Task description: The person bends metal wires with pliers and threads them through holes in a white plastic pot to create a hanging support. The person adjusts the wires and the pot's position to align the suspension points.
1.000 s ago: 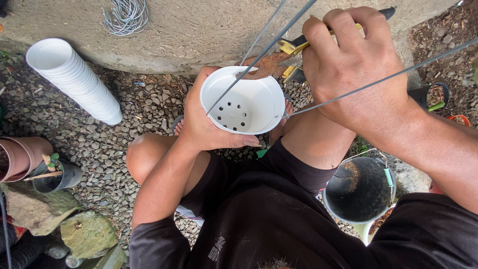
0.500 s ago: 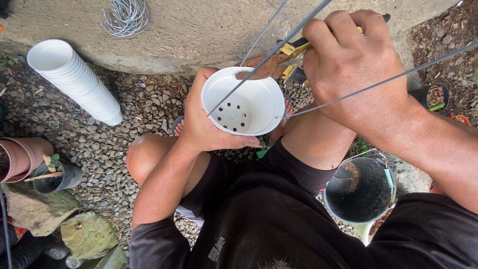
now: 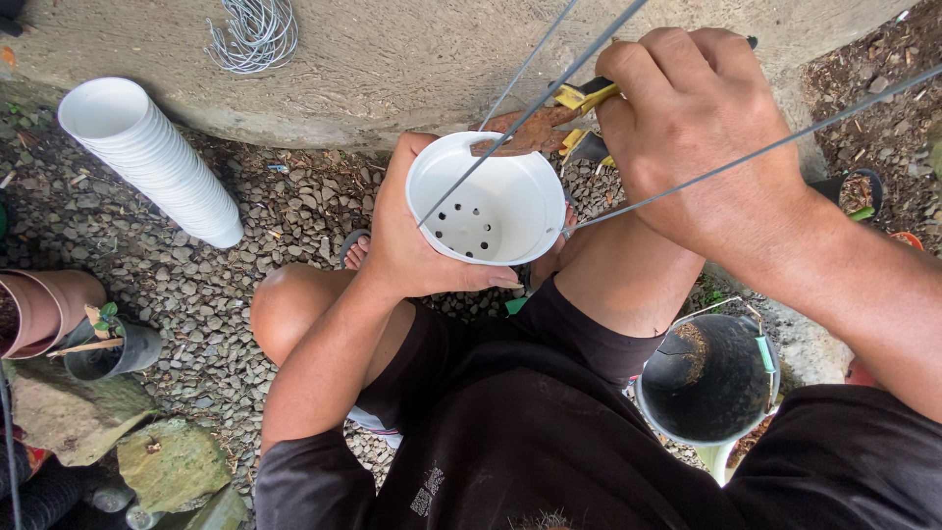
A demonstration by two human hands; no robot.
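I've got L hand [image 3: 407, 250] wrapped round the white pot [image 3: 488, 201], frame centre. R hand [image 3: 702, 128] upper right, fist closed on rusty pliers [image 3: 535, 128] at pot rim, wires [image 3: 549, 93] crossing.

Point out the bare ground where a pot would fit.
Open gravel lies between the stacked white cups and the left hand. Crowded: lower left, with brown pot, small dark pot and rocks.
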